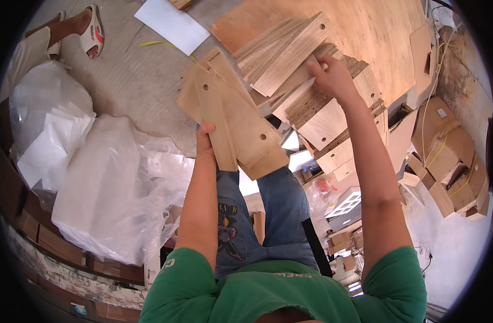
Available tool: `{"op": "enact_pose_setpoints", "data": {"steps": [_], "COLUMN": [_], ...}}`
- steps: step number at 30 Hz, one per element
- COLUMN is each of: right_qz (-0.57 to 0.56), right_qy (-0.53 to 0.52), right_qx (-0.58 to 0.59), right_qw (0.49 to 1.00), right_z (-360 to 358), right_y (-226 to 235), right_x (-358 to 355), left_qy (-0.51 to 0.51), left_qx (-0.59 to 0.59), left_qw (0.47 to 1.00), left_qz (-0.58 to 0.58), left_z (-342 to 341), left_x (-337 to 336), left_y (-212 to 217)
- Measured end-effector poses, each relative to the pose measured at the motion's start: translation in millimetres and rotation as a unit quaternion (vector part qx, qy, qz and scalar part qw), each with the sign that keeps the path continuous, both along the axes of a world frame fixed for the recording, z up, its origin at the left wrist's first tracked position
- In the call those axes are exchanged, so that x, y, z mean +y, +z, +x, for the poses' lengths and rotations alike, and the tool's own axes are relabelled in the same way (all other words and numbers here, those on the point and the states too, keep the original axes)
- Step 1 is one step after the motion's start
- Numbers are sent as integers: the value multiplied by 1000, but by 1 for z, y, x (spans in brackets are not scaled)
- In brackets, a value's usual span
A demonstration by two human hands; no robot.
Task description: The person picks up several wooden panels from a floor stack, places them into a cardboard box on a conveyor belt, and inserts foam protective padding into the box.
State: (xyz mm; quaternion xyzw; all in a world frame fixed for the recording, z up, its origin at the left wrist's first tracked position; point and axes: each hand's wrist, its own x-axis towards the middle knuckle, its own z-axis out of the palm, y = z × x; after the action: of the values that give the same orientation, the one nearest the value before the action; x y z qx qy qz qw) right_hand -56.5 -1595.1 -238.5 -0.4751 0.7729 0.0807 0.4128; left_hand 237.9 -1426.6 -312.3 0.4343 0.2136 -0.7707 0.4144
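Note:
My left hand (205, 140) grips several flat wooden boards (230, 118) by their near left edge, with the thumb on top. These boards are pale, fanned out at angles, and have round holes near their ends. To the right, my right hand (334, 78) is closed at the edge of another fanned group of wooden boards (289, 56), with its fingers curled on a board. Under and beside that hand lie stacked wooden boards (324, 126), some showing darker rough edges and round holes. The fingertips of my right hand are partly hidden.
A large plywood sheet (386, 43) lies beyond the stacks. White foam sheet (171, 24) rests on the floor. Bulky clear plastic bags (106, 183) fill the left side. Cardboard boxes (445, 140) stand at the right. Another person's sandalled foot (93, 32) is at the far left.

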Motion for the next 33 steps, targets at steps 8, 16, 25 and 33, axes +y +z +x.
{"op": "enact_pose_setpoints", "data": {"steps": [8,16,25,33], "right_qz": [137,135,61,126], "right_qy": [-135,-70,216,406], "right_qx": [-180,-334,-397,50], "right_qw": [965,930,890,904], "right_z": [4,9,133,120], "right_y": [99,128,75,-147], "right_x": [8,-28,-69,-123], "left_qy": [-21,-25,-117,118], "left_qx": [77,47,108,134], "left_qw": [996,997,980,982], "left_qz": [27,-63,-120,-59], "left_z": [27,109,87,45], "left_x": [42,33,-26,71], "left_y": [53,99,105,68]}}
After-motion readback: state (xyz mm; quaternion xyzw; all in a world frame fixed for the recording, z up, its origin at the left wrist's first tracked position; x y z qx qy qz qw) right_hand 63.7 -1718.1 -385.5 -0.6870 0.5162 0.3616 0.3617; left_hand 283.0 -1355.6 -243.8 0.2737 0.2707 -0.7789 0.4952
